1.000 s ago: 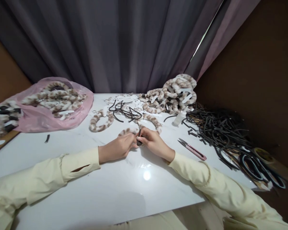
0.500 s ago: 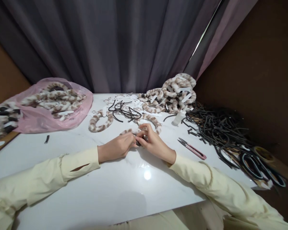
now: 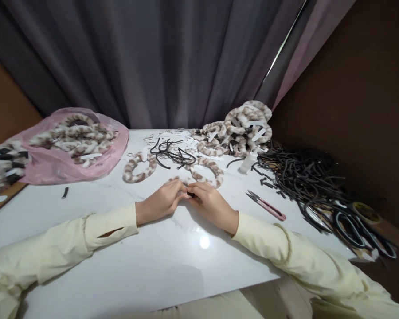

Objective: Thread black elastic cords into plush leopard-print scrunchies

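Note:
My left hand (image 3: 162,201) and my right hand (image 3: 214,206) meet above the middle of the white table, fingertips pinched together. Between them shows a small dark piece (image 3: 190,194), part of a brown-and-white furry strip (image 3: 176,180) that my fingers mostly cover. My right hand closes on the dark piece; my left fingers grip the furry strip beside it. Just behind my right hand lies a furry ring (image 3: 216,173), and another furry ring (image 3: 129,173) with a white tag rests farther left. Black cords (image 3: 173,155) lie behind my hands.
A pink bag (image 3: 46,170) of furry rings is at the left, more rings (image 3: 246,119) are piled at the back right. Pink-handled snips (image 3: 267,207), a small bottle (image 3: 248,164) and a heap of black cords (image 3: 302,173) lie right. A short black piece (image 3: 64,192) is front left.
My right hand has turned and lowered, its raised fingers now folded down near the dark piece. My left hand has shifted slightly, its fingertips closer to the right ones.

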The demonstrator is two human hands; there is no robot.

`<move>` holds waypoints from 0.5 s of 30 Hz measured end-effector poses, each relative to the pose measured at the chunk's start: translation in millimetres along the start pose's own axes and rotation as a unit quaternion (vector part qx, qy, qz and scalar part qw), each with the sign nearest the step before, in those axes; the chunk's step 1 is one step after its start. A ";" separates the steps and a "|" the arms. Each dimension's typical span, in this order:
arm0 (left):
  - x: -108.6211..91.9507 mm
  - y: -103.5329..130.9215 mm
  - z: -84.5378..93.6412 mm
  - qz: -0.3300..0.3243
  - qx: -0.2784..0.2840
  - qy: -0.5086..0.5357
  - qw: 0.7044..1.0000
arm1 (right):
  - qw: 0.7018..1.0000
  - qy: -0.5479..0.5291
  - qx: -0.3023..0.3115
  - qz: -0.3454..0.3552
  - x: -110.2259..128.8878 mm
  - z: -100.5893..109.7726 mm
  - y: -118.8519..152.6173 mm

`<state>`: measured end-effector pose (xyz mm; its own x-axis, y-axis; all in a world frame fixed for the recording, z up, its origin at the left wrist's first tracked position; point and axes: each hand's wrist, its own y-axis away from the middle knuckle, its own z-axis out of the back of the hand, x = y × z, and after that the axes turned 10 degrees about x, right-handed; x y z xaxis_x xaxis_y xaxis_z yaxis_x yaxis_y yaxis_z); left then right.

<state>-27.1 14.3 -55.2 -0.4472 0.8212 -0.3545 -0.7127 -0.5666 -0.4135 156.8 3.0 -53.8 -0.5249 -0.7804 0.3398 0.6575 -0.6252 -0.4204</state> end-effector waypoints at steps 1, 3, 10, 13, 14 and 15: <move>-0.3 -0.1 -0.4 -0.005 -0.002 -0.005 1.000 | 1.000 0.011 0.002 0.005 -0.5 -1.0 -0.2; -1.2 -0.7 -0.9 -0.004 -0.009 -0.010 1.000 | 0.999 0.029 0.013 0.017 -1.4 -1.0 -0.4; -9.4 -4.5 1.7 0.123 -0.011 0.033 0.992 | 0.997 0.066 0.010 0.033 -3.6 4.8 -2.0; -11.4 -5.8 3.6 0.140 -0.011 0.043 0.989 | 0.996 0.079 -0.001 0.032 -3.5 5.2 -2.8; -11.5 -6.0 4.0 0.137 -0.014 0.044 0.990 | 0.996 0.083 -0.001 0.032 -3.4 5.2 -2.8; -11.3 -6.2 4.1 0.132 -0.016 0.044 0.990 | 0.996 0.086 0.001 0.030 -3.3 5.3 -2.7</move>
<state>-19.8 8.9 -45.2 -0.5662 0.6358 -0.5246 -0.5591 -0.7639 -0.3224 159.5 7.3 -49.3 -0.5688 -0.8059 0.1642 0.6923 -0.5769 -0.4334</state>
